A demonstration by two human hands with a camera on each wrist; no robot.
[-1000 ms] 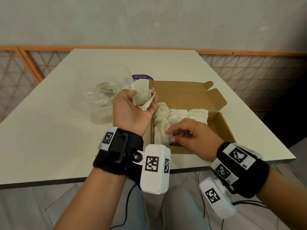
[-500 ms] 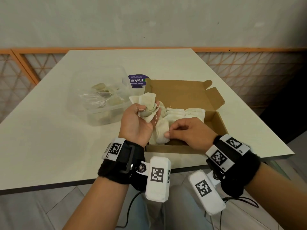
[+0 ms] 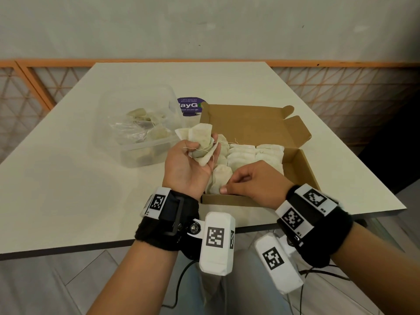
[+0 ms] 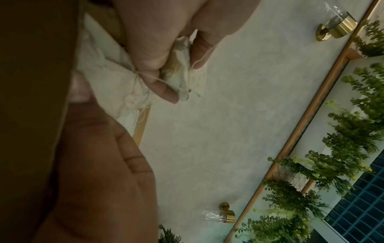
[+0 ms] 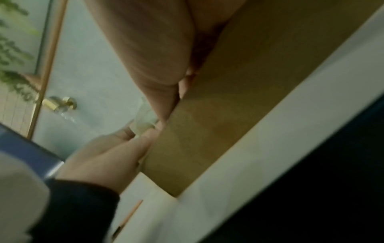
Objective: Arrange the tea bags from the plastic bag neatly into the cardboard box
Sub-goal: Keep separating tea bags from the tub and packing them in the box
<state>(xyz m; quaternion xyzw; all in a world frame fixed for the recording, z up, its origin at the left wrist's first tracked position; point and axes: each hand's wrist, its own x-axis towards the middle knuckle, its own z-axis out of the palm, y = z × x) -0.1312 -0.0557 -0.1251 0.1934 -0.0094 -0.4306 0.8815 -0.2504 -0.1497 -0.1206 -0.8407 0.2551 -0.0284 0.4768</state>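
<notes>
My left hand point(image 3: 188, 164) is raised palm-up over the left edge of the open cardboard box point(image 3: 302, 164) and grips a bunch of tea bags point(image 3: 200, 144) with loose strings. The left wrist view shows the fingers curled round those tea bags point(image 4: 180, 54). Rows of tea bags point(image 3: 256, 153) lie in the box. My right hand point(image 3: 250, 180) is in the box's near left corner, with curled fingers and thumb pinching a tea bag point(image 3: 221, 176) that lies there. The plastic bag point(image 3: 136, 128), which holds several more tea bags, sits in a clear container to the left.
The clear plastic container point(image 3: 145, 153) stands just left of the box on the pale table point(image 3: 68, 183). A purple round label point(image 3: 189, 105) lies behind the box. The box lid point(image 3: 250, 119) is folded back. The table's near edge runs just below my wrists.
My left hand has carried its bunch of tea bags a little to the right and nearer, over the box edge. My right hand has settled a tea bag into the near left corner.
</notes>
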